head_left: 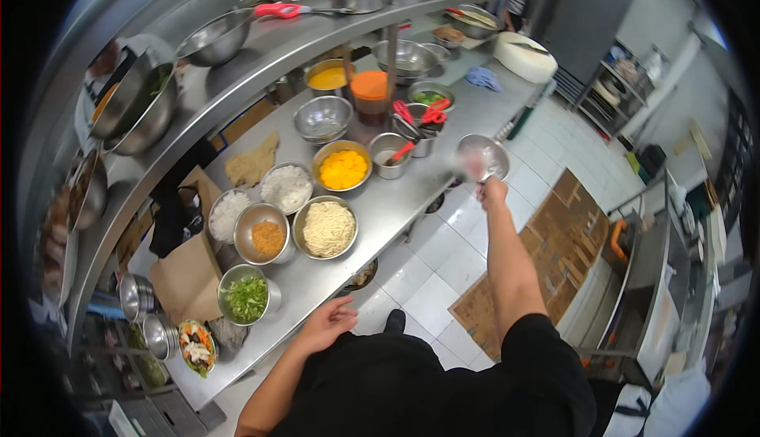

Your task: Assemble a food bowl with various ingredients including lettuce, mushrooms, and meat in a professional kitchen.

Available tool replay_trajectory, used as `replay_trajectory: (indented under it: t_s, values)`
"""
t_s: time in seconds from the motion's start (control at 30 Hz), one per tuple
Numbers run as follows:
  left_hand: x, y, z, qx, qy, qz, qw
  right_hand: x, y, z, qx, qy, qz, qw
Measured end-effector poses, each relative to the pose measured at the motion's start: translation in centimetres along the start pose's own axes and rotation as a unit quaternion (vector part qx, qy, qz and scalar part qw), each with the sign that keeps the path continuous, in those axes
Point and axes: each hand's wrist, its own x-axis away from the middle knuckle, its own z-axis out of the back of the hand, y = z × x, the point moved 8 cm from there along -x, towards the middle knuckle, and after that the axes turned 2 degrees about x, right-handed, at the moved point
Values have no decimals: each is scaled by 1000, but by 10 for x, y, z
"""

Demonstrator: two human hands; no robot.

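Observation:
My right hand [493,191] is stretched forward past the table's front edge, its fingers closed on the near rim of a small metal bowl [495,152]. A blurred pinkish-white patch shows at the bowl's left side; I cannot make out what it is. Beside the table edge, low in front of my body, my left hand [328,324] holds nothing, with its fingers apart. Nearest to it on the table are bowls of pale noodles [329,229] and chopped green leaves [245,299].
The steel table [396,227] carries bowls of white rice [286,188], orange crumbs [271,238] and yellow yolks [343,169]. Behind them stands an orange-lidded tub [370,96]. A steel shelf [317,41] with pans overhangs the back. At right a brown board [538,255] lies on the tiled floor.

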Motion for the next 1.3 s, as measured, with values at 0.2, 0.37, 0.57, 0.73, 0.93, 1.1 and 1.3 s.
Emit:
replay_trajectory:
  t_s: [0.2, 0.37, 0.57, 0.73, 0.93, 1.1, 1.3]
  values:
    - [121, -23, 76, 78, 191, 4, 978, -35, -73, -99, -48, -195, -110, 973]
    - [241, -29, 150, 104, 399, -60, 909, 38, -2, -112, -100, -183, -65, 976]
    - [323, -1, 300, -57, 541, -119, 831, 203, 305, 138, -75, -140, -207, 965]
    - [436, -38, 439, -177, 635, -73, 748, 479, 520, 317, 48, -55, -393, 916]
    - [444, -39, 522, -410, 642, -47, 646, 641, 508, 299, 203, -61, -428, 879]
    - [452, -55, 587, -561, 625, 7, 543, 622, 514, 281, 232, -64, -387, 890]
    - [408, -56, 608, -534, 383, 174, 733, 669, 404, 183, 292, -88, -143, 942]
